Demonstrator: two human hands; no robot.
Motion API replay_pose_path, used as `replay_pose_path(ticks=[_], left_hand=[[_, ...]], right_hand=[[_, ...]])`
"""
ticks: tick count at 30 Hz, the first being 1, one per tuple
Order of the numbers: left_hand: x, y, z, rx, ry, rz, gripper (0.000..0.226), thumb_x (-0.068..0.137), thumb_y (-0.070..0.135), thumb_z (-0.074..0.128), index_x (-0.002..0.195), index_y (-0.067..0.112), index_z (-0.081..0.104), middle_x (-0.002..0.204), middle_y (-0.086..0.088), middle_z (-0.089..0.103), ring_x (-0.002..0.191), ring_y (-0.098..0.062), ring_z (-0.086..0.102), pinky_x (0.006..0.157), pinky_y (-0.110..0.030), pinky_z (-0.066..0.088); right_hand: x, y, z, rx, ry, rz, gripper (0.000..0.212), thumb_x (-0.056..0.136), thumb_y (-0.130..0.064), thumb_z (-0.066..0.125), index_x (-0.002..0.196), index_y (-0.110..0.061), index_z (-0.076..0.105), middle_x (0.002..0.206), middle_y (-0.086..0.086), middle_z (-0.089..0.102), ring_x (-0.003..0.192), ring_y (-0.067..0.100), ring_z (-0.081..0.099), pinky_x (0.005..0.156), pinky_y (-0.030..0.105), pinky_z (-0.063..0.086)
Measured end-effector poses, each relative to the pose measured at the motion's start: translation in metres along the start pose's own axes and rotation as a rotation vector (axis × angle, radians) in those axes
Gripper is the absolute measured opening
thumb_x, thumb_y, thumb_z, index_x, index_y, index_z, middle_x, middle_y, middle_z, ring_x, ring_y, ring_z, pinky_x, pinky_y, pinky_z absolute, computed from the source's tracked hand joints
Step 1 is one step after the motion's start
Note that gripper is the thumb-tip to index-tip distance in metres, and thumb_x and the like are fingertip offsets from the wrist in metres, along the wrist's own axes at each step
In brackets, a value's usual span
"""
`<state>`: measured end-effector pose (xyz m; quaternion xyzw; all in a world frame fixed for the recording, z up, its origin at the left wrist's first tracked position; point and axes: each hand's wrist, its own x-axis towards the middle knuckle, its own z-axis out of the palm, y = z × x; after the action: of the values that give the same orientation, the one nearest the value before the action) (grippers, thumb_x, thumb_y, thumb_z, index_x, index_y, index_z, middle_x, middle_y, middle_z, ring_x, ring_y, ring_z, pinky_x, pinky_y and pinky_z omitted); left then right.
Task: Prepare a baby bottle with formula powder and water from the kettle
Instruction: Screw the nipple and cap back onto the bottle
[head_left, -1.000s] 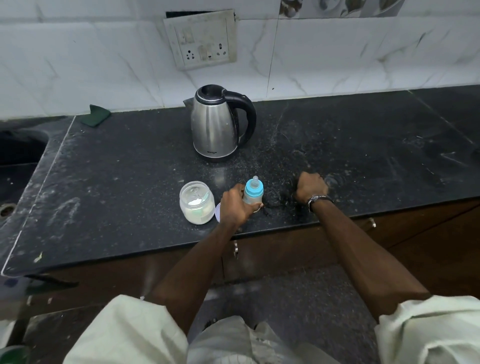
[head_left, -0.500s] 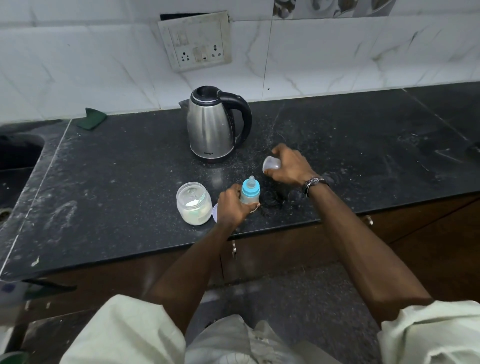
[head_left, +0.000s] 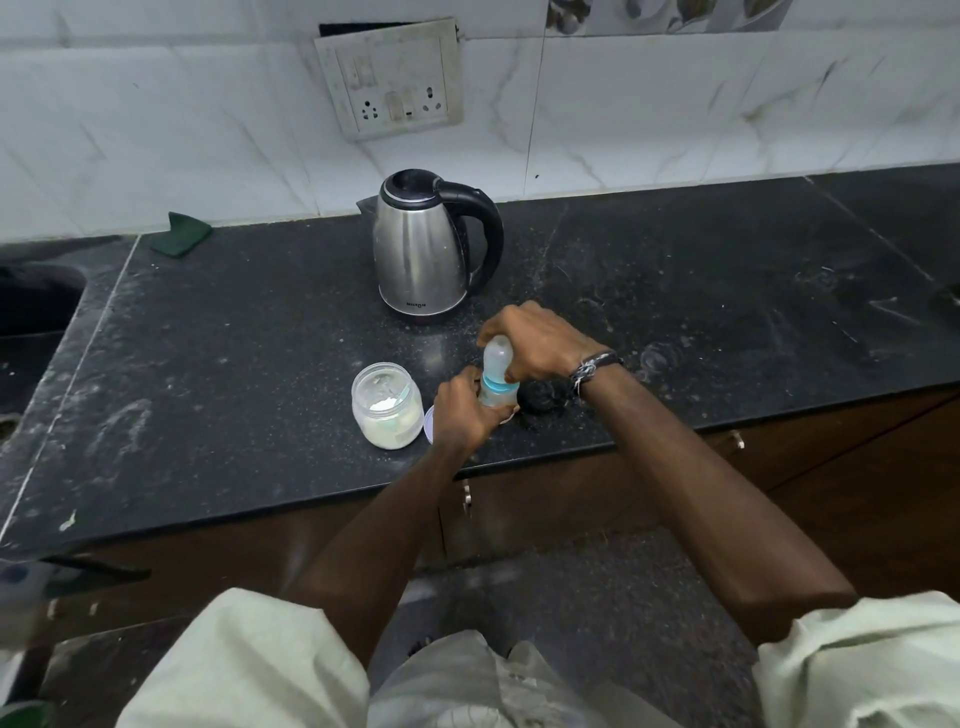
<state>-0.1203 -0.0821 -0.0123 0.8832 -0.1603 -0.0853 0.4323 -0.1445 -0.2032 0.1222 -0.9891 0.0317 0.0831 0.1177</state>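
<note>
- My left hand (head_left: 460, 415) gripped the baby bottle (head_left: 496, 392); my right hand (head_left: 540, 345) held its clear cap (head_left: 497, 358) on top.
- Pressing crooked could tip the bottle.

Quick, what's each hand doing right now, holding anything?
Left hand: grips the baby bottle low on its body.
Right hand: holds the clear cap on the bottle's top.
</note>
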Motion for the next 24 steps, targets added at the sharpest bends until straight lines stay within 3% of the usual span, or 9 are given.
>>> replay_pose_path(ticks=[7,13,19,24], left_hand=[[0.000,0.000,0.000,-0.039,-0.026,-0.016,0.067,0.058,0.041,0.089,0.112,0.011,0.063,0.103,-0.007,0.074,0.094,-0.023,0.070,0.083,-0.045,0.057],[0.000,-0.001,0.000,-0.066,-0.027,-0.018,0.066,0.057,0.041,0.088,0.111,0.011,0.063,0.103,-0.006,0.075,0.093,-0.022,0.071,0.083,-0.045,0.057],[0.000,-0.002,0.001,-0.058,-0.014,-0.021,0.065,0.055,0.047,0.081,0.109,0.015,0.063,0.098,-0.004,0.075,0.088,-0.020,0.071,0.077,-0.043,0.058],[-0.002,0.000,0.001,-0.045,0.002,-0.006,0.063,0.059,0.043,0.085,0.111,0.015,0.063,0.100,-0.003,0.075,0.090,-0.020,0.070,0.078,-0.042,0.058]], right_hand=[[0.003,-0.006,0.006,-0.067,-0.027,0.006,0.046,0.071,-0.006,0.078,0.113,-0.018,0.064,0.115,0.012,0.059,0.097,0.028,0.059,0.070,0.031,0.041],[0.010,-0.019,-0.006,-0.090,-0.066,0.014,0.032,0.071,0.000,0.075,0.087,-0.019,0.055,0.110,0.013,0.059,0.088,0.027,0.056,0.067,0.032,0.039],[0.003,-0.024,0.013,-0.190,0.067,-0.007,0.028,0.079,-0.002,0.065,0.106,-0.005,0.058,0.112,0.020,0.059,0.102,0.039,0.059,0.078,0.042,0.047],[0.002,-0.024,0.012,-0.227,0.062,-0.006,0.032,0.076,-0.010,0.074,0.104,-0.005,0.059,0.109,0.018,0.061,0.100,0.037,0.062,0.075,0.041,0.049]])
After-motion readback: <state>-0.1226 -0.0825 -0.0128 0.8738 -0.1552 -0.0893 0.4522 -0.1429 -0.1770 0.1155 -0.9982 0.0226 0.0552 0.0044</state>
